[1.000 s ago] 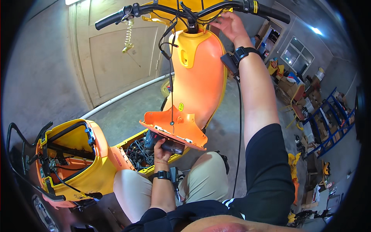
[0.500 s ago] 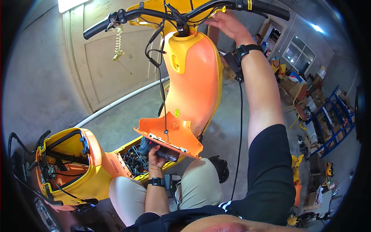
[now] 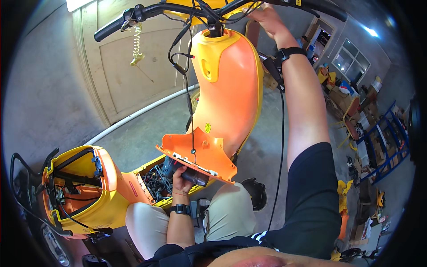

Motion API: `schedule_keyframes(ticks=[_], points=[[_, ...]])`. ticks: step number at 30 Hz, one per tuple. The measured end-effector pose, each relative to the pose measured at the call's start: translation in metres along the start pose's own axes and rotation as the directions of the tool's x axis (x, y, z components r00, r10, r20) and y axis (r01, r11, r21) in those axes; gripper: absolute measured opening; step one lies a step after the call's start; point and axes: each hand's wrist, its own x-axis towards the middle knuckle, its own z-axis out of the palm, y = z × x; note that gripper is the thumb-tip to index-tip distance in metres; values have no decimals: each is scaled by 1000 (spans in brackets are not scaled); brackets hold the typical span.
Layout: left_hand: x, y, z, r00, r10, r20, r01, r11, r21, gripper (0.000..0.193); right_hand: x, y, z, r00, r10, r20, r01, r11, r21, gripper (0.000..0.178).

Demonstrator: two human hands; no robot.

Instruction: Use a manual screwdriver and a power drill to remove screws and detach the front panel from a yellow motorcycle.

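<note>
My left hand [image 3: 180, 181] is closed around a dark power tool [image 3: 195, 177], held beneath the orange panel [image 3: 195, 149]. The panel tilts above the open wiring bay [image 3: 160, 180] of a yellow and orange scooter. Its large curved front body [image 3: 231, 93] rises behind the panel. Far off, my right hand [image 3: 269, 22] reaches up beside the handlebar [image 3: 242, 8], near the yellow front part and loose cables. Its fingers look bent, but the tips are partly hidden, and what they grip cannot be made out. A black cable [image 3: 191, 98] hangs down over the panel.
The scooter's open rear section [image 3: 80, 187] stands at the left. Beside my knee sits a black round object [image 3: 254, 194]. A cable [image 3: 282, 147] runs down from the device on my right wrist. A blue rack [image 3: 384, 144] and cluttered goods line the right side.
The handlebar and front body sit slightly higher and farther right in the picture. My right hand has moved a little up and to the right. The left hand keeps its hold on the tool.
</note>
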Motion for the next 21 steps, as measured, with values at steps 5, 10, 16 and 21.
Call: schedule_keyframes(ticks=[5,10,16,21], points=[[-7,5,-4,1000,5,14,-5,1000,-18,28,0,11,-6,957,-168,-237,108,963,-245,64],[-11,8,-15,998,45,-46,-44,999,25,34,-83,33,-27,862,199,-467,-269,959,-89,48],[13,-7,-24,980,89,-177,-63,987,147,39,-327,46,-94,553,349,-756,-445,891,87,53],[20,28,-38,1000,4,-23,-1,992,126,43,-546,67,-39,163,522,-837,-591,731,341,46]])
